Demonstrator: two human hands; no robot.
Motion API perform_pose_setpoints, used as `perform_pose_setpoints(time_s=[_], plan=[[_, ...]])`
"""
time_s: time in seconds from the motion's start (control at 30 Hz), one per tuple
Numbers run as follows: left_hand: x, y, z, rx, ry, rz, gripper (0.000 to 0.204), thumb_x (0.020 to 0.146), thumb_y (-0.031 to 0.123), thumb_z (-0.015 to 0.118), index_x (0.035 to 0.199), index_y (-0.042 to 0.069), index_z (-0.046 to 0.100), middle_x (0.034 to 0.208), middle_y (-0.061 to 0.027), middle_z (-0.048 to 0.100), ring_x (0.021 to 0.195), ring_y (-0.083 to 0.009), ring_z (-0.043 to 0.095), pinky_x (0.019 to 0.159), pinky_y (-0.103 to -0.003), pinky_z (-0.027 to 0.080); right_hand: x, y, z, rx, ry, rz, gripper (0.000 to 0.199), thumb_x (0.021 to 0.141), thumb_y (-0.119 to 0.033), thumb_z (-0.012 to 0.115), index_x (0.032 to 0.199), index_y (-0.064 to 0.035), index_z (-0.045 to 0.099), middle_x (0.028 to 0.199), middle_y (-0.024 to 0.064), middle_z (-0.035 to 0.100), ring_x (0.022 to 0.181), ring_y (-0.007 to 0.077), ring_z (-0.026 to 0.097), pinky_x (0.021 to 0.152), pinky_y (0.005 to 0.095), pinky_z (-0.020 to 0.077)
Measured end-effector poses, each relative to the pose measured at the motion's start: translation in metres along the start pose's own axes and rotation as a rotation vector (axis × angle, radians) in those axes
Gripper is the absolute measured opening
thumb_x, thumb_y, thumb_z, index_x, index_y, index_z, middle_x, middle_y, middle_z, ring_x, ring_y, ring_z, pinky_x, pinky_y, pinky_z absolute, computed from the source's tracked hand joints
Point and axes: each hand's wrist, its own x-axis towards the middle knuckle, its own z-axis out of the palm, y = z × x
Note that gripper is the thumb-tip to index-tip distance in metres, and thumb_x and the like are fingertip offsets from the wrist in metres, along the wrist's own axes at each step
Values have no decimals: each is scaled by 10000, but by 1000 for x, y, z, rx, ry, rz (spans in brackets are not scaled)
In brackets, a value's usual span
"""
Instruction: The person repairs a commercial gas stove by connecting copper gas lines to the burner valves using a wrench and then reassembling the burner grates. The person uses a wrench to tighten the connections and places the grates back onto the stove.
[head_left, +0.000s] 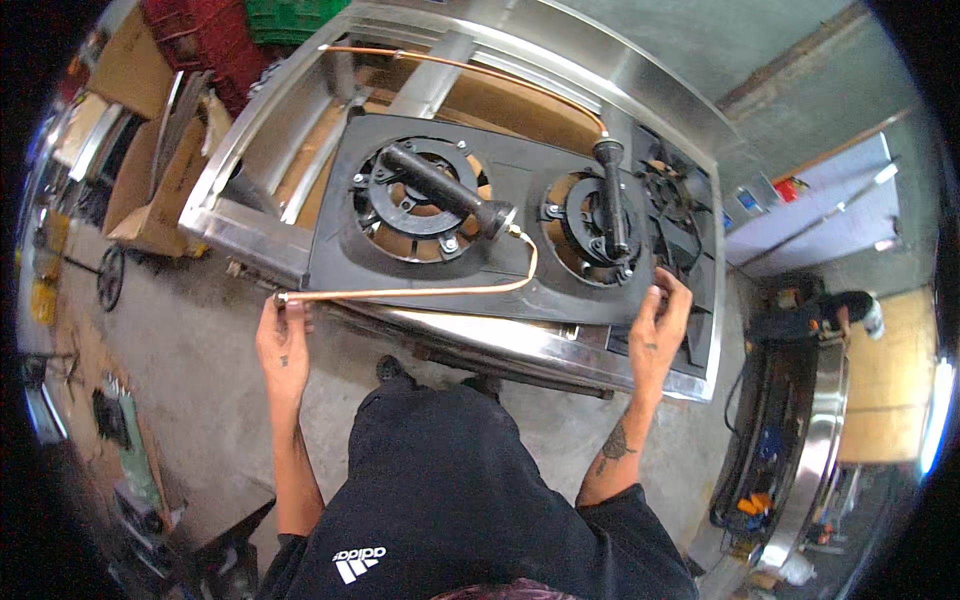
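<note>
A black burner panel (515, 250) lies across a stainless steel stove frame (480, 345) in front of me. It carries two round burners, each with a black burner tube: the left tube (435, 185) slants, and the right tube (613, 205) points nearly toward me. From the left tube's fitting, a thin copper pipe (430, 292) bends round and runs left along the panel's near edge. My left hand (284, 345) pinches its free end, just beyond the panel's left corner. At the near right corner, my right hand (660, 325) grips the panel's edge, fingers curled; its fingertips are partly hidden.
Another copper pipe (500, 75) runs along the back of the frame to the right burner. A black grate (675, 200) sits at the right. Cardboard boxes (150, 190) stand at left, and a steel-edged bench (810, 450) with tools is at right, near another person's arm (845, 318).
</note>
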Motion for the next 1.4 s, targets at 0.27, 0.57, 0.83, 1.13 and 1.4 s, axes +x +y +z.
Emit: perform_pose_setpoints(time_s=[0.27, 0.57, 0.83, 1.13, 1.4], plan=[[65, -6, -18, 133, 53, 127, 320, 1108, 322, 559, 1107, 11, 635, 845, -38, 609, 777, -111, 552, 715, -276, 472, 27, 2, 14, 78, 7, 170, 301, 1097, -222, 525, 1271, -6, 640, 1212, 161, 681, 1084, 268, 656, 974, 380, 495], [183, 34, -7, 363, -406, 286, 482, 1110, 407, 513, 1200, -46, 651, 917, -148, 688, 848, -200, 635, 815, -358, 520, 125, -16, 57, 17, -422, 94, 539, 1075, -426, 547, 1315, 51, 619, 1196, 316, 686, 1150, 419, 676, 1004, 437, 500], [210, 17, 54, 301, -578, -222, 601, 1065, 504, 585, 1256, -65, 613, 1168, -154, 685, 1117, -188, 594, 976, -369, 493, 140, -26, 79, -141, -472, 21, 532, 1019, -399, 620, 1275, 66, 582, 955, 351, 701, 963, 532, 682, 841, 564, 527], [196, 18, 70, 30, -358, -202, 443, 1051, 433, 651, 1065, -9, 635, 849, -57, 654, 793, -133, 569, 731, -310, 488, 146, -37, 86, -37, -358, 166, 396, 955, -302, 682, 1104, 64, 670, 911, 350, 687, 939, 525, 681, 822, 549, 515], [217, 132, 32, -205, -416, -153, 295, 1088, 345, 600, 1115, 52, 590, 925, -30, 648, 869, -99, 603, 787, -288, 529, 166, -67, 59, 109, -191, 95, 403, 984, -306, 666, 1156, 59, 683, 886, 276, 708, 813, 389, 700, 780, 449, 526]])
